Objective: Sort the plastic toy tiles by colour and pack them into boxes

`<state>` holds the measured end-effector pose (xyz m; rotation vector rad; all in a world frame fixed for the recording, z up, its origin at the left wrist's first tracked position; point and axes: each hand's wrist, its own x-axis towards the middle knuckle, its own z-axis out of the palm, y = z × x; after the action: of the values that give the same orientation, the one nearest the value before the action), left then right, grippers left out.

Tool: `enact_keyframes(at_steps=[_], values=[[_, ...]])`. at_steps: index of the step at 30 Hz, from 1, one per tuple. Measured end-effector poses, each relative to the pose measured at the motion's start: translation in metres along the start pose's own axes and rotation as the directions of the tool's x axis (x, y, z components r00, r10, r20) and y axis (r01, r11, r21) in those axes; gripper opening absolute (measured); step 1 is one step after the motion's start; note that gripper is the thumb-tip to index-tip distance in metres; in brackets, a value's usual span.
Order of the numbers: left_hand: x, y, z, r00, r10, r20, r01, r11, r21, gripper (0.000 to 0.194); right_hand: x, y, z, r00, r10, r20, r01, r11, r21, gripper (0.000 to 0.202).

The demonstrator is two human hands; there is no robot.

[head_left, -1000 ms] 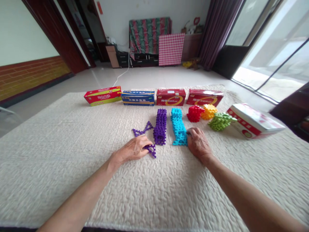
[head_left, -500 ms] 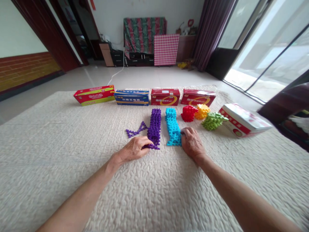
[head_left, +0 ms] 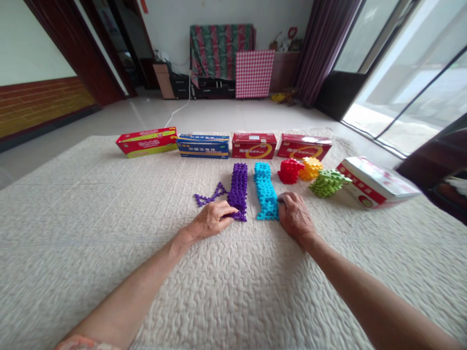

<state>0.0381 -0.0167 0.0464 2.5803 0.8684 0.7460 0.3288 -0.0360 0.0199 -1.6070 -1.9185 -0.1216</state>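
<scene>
Fingers of left hand clamped on purple blocks, right hand against blue blocks, grip unclear

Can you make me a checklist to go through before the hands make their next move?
1. Left hand at the near end of the long row of notched purple plastic pieces: ok, its fingertips are there.
2. Left hand gripping one piece firmly: cannot tell, the fingers hide it.
3. Right hand beside the near end of the long row of notched light-blue plastic pieces: ok.
4. Both rows apart: ok, the cream quilted cover shows between them.
5. All purple pieces in the row: not ok, some loose purple plastic pieces lie to its left.
6. Notched green plastic stack clear of the right hand: ok, they don't touch.
</scene>
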Motion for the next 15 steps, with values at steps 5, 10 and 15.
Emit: enact_keyframes(at_steps=[5,10,15], values=[[0.0,-0.001,0.003,0.994,0.006,-0.111,-0.001,0.999,0.045,0.025,0.0,0.0,-0.001,1.0,-0.006,0.008,0.006,1.0,-0.001,0.02],[0.002,0.002,-0.002,0.975,-0.05,-0.219,0.065,0.996,0.062,0.022,0.0,0.0,0.0,1.0,-0.015,-0.001,0.015,1.0,-0.002,0.021],[-0.005,-0.023,-0.021,0.914,-0.205,-0.35,0.267,0.954,0.137,0.021,0.0,0.001,0.0,1.0,0.004,0.009,-0.004,1.0,0.002,0.02]])
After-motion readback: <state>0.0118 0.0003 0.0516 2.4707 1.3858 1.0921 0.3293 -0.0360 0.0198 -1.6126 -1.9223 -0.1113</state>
